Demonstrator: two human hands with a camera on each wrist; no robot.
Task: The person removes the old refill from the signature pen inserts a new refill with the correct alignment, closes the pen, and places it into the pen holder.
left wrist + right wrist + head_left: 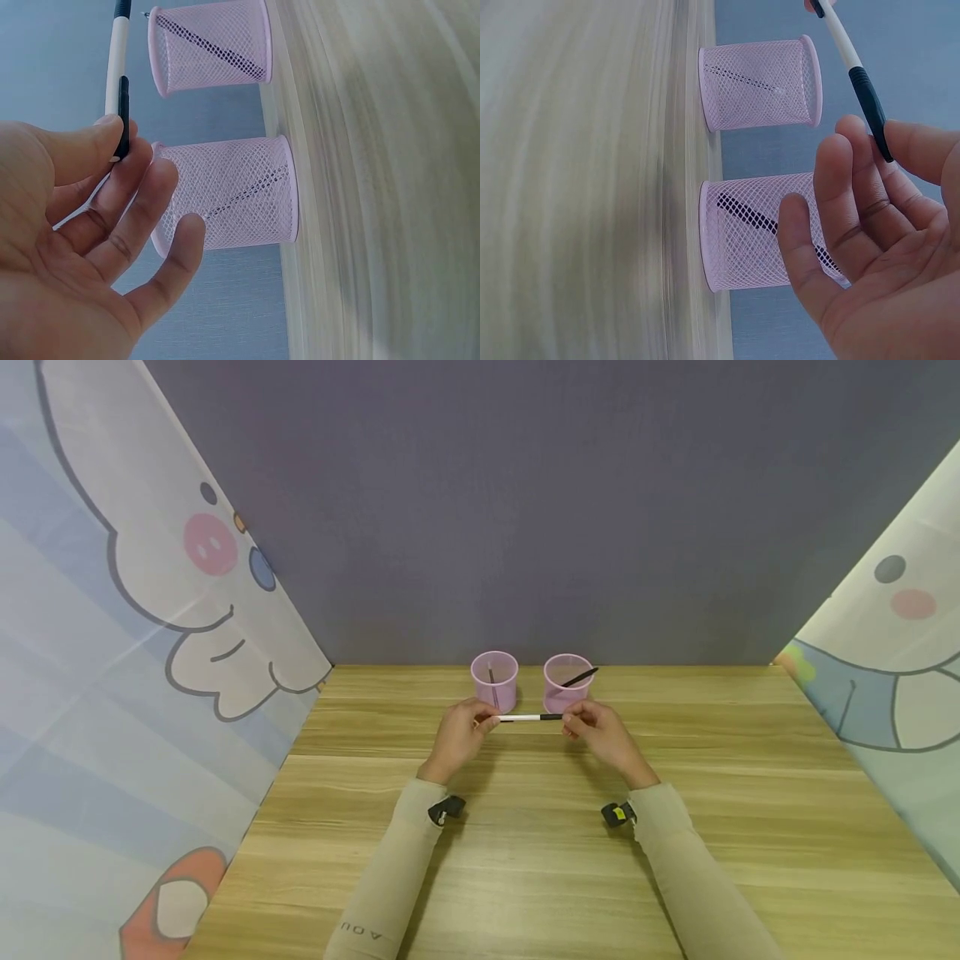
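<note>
White-and-black pen (pixel 523 717) is held up off the table, roughly level, just in front of the two cups. Left hand (pixel 459 739) pinches its clip end, thumb against fingers; right hand (pixel 606 742) pinches the tapered black end past the ribbed grip. Other fingers on both hands loosely bent, spread apart. Left sleeve (pixel 390 864) has small dark letters, upside down, looks like "AOU". Black device (pixel 617 814) on the right wrist has a yellow patch, too small to read.

Beyond the hands: pink mesh left cup (pixel 507 696) and right cup (pixel 573 698), both upright, side by side with a narrow gap between. Left one holds a thin dark pen (pixel 492 675), leaning; right one a black pen (pixel 581 677), its end sticking out over the rim.

Both cups sit near the back edge of the wood-grain table (pixel 540 868), close to the grey backdrop (pixel 487 510). Tabletop runs wide to either side of the cups and forward between the forearms. Cartoon-print sheets (pixel 142 693) border the side edges.
</note>
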